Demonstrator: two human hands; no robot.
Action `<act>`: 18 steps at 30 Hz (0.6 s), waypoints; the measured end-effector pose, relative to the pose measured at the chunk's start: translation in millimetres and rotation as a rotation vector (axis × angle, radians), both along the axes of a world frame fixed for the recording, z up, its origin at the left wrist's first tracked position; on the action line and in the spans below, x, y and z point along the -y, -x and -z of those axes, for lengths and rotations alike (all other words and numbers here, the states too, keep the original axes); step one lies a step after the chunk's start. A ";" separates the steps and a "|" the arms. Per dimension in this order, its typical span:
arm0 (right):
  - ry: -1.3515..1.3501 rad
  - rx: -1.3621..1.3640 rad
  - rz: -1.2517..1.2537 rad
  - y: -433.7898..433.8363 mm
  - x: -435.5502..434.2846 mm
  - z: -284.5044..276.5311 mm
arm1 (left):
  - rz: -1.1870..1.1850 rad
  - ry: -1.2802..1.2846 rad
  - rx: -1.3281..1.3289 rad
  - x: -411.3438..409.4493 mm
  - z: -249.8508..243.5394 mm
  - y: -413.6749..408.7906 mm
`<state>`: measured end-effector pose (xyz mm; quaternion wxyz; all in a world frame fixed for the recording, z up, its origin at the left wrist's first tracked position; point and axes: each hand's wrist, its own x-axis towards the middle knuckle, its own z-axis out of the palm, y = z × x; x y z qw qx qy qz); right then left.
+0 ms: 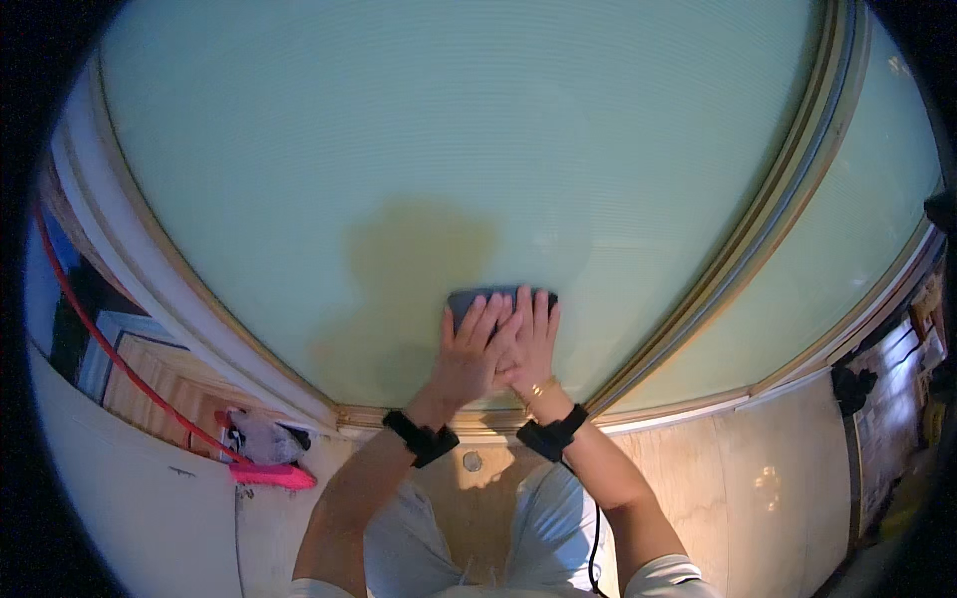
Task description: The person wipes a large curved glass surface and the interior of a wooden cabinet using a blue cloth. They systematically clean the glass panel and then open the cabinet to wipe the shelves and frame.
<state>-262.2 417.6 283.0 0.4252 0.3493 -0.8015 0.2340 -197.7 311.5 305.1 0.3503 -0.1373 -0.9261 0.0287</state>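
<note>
Both my hands lie flat, side by side with thumbs overlapping, on a folded dark grey cloth (461,300). They press it against a pale green ribbed glass door panel (478,134), low on the pane. My left hand (472,350) covers the left part of the cloth, fingers pointing up the glass. On the right part rests my right hand (532,336), with a gold bracelet at its wrist. Most of the cloth is hidden under palms and fingers; its top edge and corners show. My shadow falls on the glass left of the hands.
A gold-toned door frame (718,291) borders a second glass panel (807,299) at right. On the left, a pink broom head (273,475) with a red handle (134,366) stands beside a clear plastic bag (265,437). A round metal floor fitting (472,461) lies before the threshold.
</note>
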 end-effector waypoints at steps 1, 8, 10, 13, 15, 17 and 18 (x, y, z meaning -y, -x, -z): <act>0.015 -0.036 0.014 6.8 -0.7 -21.3 | 0.016 0.004 -0.083 -1.8 -18.5 7.8; 0.175 -0.362 -0.064 9.7 38.6 -218.7 | 0.087 -0.069 -0.450 29.7 -197.9 18.4; 0.174 -0.394 -0.049 6.6 47.4 -225.0 | 0.086 -0.071 -0.500 36.8 -202.4 14.2; 0.128 -0.366 -0.057 -4.4 59.1 -199.8 | 0.035 -0.092 -0.520 50.4 -170.0 11.8; 0.074 -0.375 -0.034 -10.4 71.3 -158.2 | -0.029 -0.102 -0.526 60.5 -120.5 2.6; -0.059 -0.365 -0.021 -11.7 73.4 -107.6 | -0.068 -0.127 -0.509 64.8 -63.4 -3.9; -0.070 -0.360 -0.049 -17.2 75.7 -84.5 | -0.056 -0.206 -0.511 65.7 -32.8 -7.1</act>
